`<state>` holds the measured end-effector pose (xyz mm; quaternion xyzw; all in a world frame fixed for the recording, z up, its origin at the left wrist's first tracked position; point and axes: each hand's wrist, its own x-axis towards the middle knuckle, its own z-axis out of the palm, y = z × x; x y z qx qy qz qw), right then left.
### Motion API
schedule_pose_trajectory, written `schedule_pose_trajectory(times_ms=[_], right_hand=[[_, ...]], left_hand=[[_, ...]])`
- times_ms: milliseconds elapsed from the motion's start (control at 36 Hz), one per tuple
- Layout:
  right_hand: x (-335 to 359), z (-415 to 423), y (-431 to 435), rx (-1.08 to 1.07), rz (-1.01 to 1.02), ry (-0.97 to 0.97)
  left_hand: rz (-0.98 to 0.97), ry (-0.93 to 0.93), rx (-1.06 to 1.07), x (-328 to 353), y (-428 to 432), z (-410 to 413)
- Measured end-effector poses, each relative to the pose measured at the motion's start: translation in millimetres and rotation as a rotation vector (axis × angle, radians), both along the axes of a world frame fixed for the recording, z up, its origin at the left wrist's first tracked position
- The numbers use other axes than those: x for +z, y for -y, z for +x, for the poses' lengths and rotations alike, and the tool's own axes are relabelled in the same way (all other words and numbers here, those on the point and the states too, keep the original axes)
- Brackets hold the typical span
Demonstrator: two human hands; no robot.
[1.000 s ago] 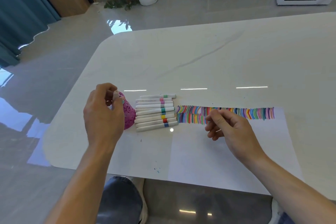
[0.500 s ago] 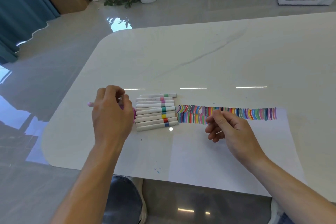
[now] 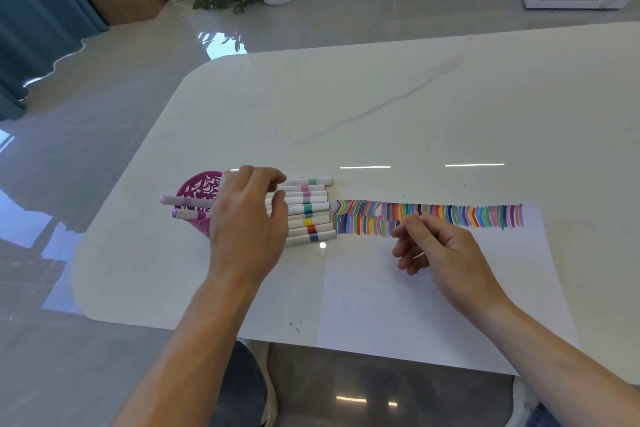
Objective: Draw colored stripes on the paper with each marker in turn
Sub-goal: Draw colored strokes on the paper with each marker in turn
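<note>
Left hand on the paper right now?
No, the left hand is over the marker row beside the pink cup, left of the paper.

The left hand hovers just left of the paper, fingers loosely curled. The right hand is over the paper, fingers curled, thumb against forefinger.

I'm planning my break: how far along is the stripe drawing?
Done: one stripe band spans the top of the paper; a second band beneath reaches partway. Two markers sit in the magenta holder. In hand: the left hand is over the marker row; the right hand hovers nearby, not drawing. Left: probably the row's markers.
</note>
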<state>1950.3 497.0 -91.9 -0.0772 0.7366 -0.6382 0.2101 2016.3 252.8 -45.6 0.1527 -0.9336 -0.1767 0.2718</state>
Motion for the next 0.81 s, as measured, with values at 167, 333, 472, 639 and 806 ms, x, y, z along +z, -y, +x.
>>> schedule_pose_trajectory(times_ms=[167,333,472,639,806], right_hand=[[-1.1,-1.7,-1.4,-0.002,0.004,0.011],[-2.5,-2.2,-2.8,0.004,0.016,0.011],[-3.7,-1.3,-3.2,0.014,0.022,0.016],[-4.0,0.0,-3.0,0.018,0.021,0.025],[-5.1,0.5,-3.6,0.021,0.033,0.025]], left_hand=[[0.157,0.280,-0.049,-15.4,-14.5,-7.5],[0.151,0.441,-0.107,-24.9,-20.9,-9.5],[0.110,0.515,-0.130,-28.8,-23.3,-8.3],[0.026,0.570,-0.154,-32.5,-25.4,-8.6],[-0.016,0.562,-0.190,-33.7,-26.5,-8.5]])
